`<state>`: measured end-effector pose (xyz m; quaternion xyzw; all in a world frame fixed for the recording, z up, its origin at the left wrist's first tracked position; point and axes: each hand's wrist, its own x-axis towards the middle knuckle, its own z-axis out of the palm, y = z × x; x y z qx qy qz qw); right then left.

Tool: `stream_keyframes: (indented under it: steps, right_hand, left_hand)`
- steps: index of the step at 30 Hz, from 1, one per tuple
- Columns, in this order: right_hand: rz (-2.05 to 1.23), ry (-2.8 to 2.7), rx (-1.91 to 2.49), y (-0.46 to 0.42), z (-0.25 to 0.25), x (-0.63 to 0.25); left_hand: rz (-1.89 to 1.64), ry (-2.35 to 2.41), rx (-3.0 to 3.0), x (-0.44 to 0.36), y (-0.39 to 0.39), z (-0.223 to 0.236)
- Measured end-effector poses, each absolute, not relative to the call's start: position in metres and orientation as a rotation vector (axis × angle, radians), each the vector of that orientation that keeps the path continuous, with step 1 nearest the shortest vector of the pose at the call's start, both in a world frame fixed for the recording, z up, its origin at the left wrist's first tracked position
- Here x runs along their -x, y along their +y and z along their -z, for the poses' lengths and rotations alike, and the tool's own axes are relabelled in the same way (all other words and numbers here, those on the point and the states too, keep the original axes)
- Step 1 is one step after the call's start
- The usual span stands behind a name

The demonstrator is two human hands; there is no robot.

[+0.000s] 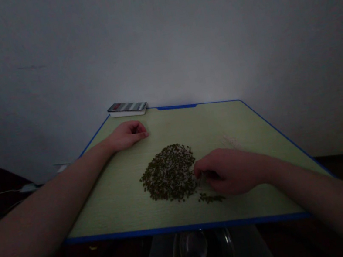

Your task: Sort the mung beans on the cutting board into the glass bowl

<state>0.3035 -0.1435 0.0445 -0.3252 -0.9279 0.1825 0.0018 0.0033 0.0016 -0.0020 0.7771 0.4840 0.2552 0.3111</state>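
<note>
A pile of small green beans mixed with pale grains (pixel 169 173) lies in the middle of the light green tabletop (pixel 188 128). At the pile's right edge, my right hand (pixel 228 171) is closed in a pinch. What its fingertips hold, if anything, is too small to make out. Just below that hand is a small separate group of green beans (pixel 211 198). Beyond it, to the right, pale grains (pixel 229 141) are thinly scattered. My left hand (pixel 129 134) rests on the table behind the pile, fingers loosely curled in, with nothing visible in them.
A phone (pixel 128 106) lies on a white box (pixel 127 113) at the far left corner. The table has a blue edge (pixel 189 226) and stands against a grey wall (pixel 158 37). Below the near edge is a clear round bowl (pixel 202 251).
</note>
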Motion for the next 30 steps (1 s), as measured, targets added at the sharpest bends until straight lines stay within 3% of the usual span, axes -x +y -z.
stream_keyframes:
  steps: [30]
  right_hand:
    - [-0.647, -2.967, 0.838, -0.1435, -0.0414, -0.2984]
  left_hand:
    - [-0.676, 1.279, -2.047, -0.0031, 0.0007, 0.0013]
